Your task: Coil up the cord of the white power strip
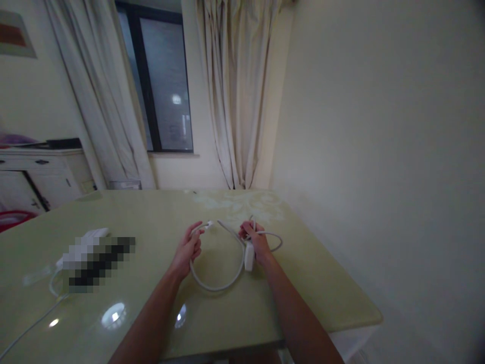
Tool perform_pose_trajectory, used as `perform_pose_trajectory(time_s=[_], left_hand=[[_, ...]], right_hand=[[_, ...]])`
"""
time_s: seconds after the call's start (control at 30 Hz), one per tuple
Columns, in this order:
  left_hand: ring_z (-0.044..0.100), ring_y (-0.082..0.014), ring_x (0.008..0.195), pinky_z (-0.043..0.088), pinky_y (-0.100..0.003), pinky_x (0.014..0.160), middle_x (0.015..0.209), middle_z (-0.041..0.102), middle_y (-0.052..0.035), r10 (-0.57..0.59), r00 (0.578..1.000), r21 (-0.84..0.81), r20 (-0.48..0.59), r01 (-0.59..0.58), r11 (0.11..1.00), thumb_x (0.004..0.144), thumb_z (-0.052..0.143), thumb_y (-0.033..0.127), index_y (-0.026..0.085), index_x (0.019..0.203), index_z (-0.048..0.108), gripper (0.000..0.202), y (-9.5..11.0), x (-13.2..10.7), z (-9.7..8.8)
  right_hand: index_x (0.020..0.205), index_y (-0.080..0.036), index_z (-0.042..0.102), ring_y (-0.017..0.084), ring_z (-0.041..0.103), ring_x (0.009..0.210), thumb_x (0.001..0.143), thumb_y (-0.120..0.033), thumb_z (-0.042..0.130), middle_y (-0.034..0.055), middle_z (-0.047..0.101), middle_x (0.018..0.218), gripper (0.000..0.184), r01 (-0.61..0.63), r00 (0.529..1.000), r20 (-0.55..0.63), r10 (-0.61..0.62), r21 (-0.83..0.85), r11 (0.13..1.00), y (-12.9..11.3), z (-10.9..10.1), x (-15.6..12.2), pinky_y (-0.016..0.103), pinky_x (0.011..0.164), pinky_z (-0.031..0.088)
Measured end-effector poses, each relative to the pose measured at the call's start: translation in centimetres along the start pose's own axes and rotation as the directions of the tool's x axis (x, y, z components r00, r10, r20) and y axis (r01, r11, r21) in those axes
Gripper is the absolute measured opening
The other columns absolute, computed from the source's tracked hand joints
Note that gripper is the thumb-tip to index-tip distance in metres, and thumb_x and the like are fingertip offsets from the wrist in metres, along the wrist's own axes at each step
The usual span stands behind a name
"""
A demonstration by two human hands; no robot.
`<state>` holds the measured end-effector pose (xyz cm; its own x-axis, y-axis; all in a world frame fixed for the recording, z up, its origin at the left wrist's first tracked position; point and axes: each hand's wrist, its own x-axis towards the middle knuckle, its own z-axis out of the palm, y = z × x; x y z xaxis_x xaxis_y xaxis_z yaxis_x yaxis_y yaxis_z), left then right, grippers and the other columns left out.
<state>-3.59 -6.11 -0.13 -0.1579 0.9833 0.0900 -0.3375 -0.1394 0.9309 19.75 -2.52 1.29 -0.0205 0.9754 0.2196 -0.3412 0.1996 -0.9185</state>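
Between my two hands a light grey cable [215,289] hangs in a wide loop over the green tabletop. My left hand [188,248] is closed on the cable near one end, where a small white plug [210,223] sticks out past the fingertips. At the right, my right hand [257,240] grips a gathered part of the same cable, with a smaller loop bulging out beyond the wrist. Just under the right hand is a white rectangular block [249,256], probably joined to the cable. The right fingertips are partly hidden by the cable strands.
The table [212,323] has a glossy green cover. On its left lie a white power strip-like object [100,232], partly pixelated, and a blurred dark item [102,262], with a thin cable [34,326] running off to the lower left. A wall [379,177] borders the right side.
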Motion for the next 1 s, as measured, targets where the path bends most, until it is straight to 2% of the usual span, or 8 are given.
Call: perform_pose_trajectory(time_s=[0.13, 0.23, 0.4, 0.5, 0.6, 0.7, 0.83, 1.0], left_hand=[[0.021, -0.0019, 0.044, 0.016, -0.015, 0.037, 0.078, 0.05, 0.0051, 0.001, 0.996, 0.135, 0.088, -0.013, 0.991, 0.083, 0.065, 0.062, 0.024, 0.12, 0.063, 0.053, -0.2, -1.0, 1.7], [0.034, -0.0043, 0.05, 0.027, -0.016, 0.043, 0.078, 0.051, 0.004, 0.113, 0.98, 0.359, 0.166, -0.167, 0.918, 0.08, 0.071, 0.057, 0.022, 0.111, 0.066, 0.046, -0.5, -1.2, 1.9], [0.054, -0.0131, 0.073, 0.044, -0.022, 0.061, 0.097, 0.062, -0.005, 0.23, 0.867, 0.528, 0.442, -0.459, 0.715, 0.08, 0.075, 0.047, 0.02, 0.111, 0.071, 0.041, -1.5, -1.2, 2.0], [0.057, -0.0167, 0.079, 0.047, -0.026, 0.068, 0.093, 0.062, -0.0053, 0.262, 0.834, 0.567, 0.486, -0.528, 0.632, 0.082, 0.072, 0.043, 0.02, 0.1, 0.074, 0.029, -2.1, -1.5, 2.4], [0.061, -0.0198, 0.084, 0.05, -0.03, 0.077, 0.096, 0.064, -0.0072, 0.274, 0.839, 0.603, 0.469, -0.531, 0.595, 0.088, 0.064, 0.039, 0.023, 0.095, 0.075, 0.021, -2.4, -1.9, 2.8], [0.064, -0.0231, 0.095, 0.05, -0.034, 0.086, 0.105, 0.068, -0.0086, 0.279, 0.871, 0.605, 0.404, -0.483, 0.633, 0.092, 0.056, 0.035, 0.025, 0.109, 0.071, 0.025, -2.3, -2.2, 2.9], [0.063, -0.0226, 0.077, 0.047, -0.033, 0.074, 0.085, 0.068, -0.005, 0.311, 0.947, 0.657, 0.085, -0.288, 0.696, 0.097, 0.044, 0.043, 0.023, 0.106, 0.064, 0.03, -1.9, -1.9, 2.6], [0.057, -0.0187, 0.065, 0.042, -0.029, 0.063, 0.073, 0.06, 0.0008, 0.385, 0.911, 0.674, -0.146, -0.194, 0.713, 0.098, 0.037, 0.049, 0.023, 0.102, 0.057, 0.033, -1.7, -0.5, 1.2]], right_hand=[[0.078, -0.018, 0.067, 0.015, 0.057, 0.065, 0.074, -0.049, 0.078, 0.0013, 0.064, 0.07, 0.033, 0.092, 0.987, 0.148, -0.065, -0.187, 0.978, 0.1, 1.7, -1.5, 0.027, 0.065, 0.045], [0.082, -0.019, 0.068, 0.015, 0.055, 0.07, 0.076, -0.043, 0.078, 0.0007, 0.063, 0.076, 0.027, 0.217, 0.969, 0.196, -0.15, -0.385, 0.897, 0.2, 3.1, -2.8, 0.026, 0.066, 0.043], [0.079, -0.019, 0.062, 0.013, 0.053, 0.068, 0.082, -0.042, 0.073, -0.0015, 0.06, 0.075, 0.025, 0.285, 0.956, 0.211, -0.206, -0.48, 0.83, 0.1, 4.3, -4.1, 0.024, 0.064, 0.041], [0.078, -0.019, 0.059, 0.012, 0.052, 0.064, 0.082, -0.042, 0.073, -0.0029, 0.058, 0.071, 0.027, 0.272, 0.954, 0.238, -0.18, -0.445, 0.853, 0.0, 4.3, -4.2, 0.023, 0.062, 0.042], [0.08, -0.02, 0.059, 0.012, 0.052, 0.064, 0.076, -0.041, 0.079, -0.0037, 0.058, 0.072, 0.029, 0.252, 0.955, 0.257, -0.148, -0.438, 0.863, -0.1, 4.2, -4.2, 0.023, 0.062, 0.043], [0.083, -0.021, 0.059, 0.013, 0.054, 0.066, 0.073, -0.039, 0.08, -0.003, 0.06, 0.076, 0.03, 0.227, 0.959, 0.254, -0.122, -0.437, 0.87, -0.1, 4.2, -4.1, 0.023, 0.062, 0.043], [0.08, -0.021, 0.06, 0.014, 0.052, 0.068, 0.077, -0.037, 0.077, -0.0025, 0.059, 0.075, 0.023, 0.28, 0.953, 0.246, -0.177, -0.493, 0.824, -0.1, 4.0, -3.8, 0.023, 0.063, 0.041], [0.088, -0.022, 0.069, 0.012, 0.048, 0.062, 0.086, -0.038, 0.068, -0.0032, 0.059, 0.069, 0.016, 0.277, 0.902, 0.43, -0.027, -0.532, 0.8, 0.2, 3.7, -4.0, 0.022, 0.059, 0.038]])
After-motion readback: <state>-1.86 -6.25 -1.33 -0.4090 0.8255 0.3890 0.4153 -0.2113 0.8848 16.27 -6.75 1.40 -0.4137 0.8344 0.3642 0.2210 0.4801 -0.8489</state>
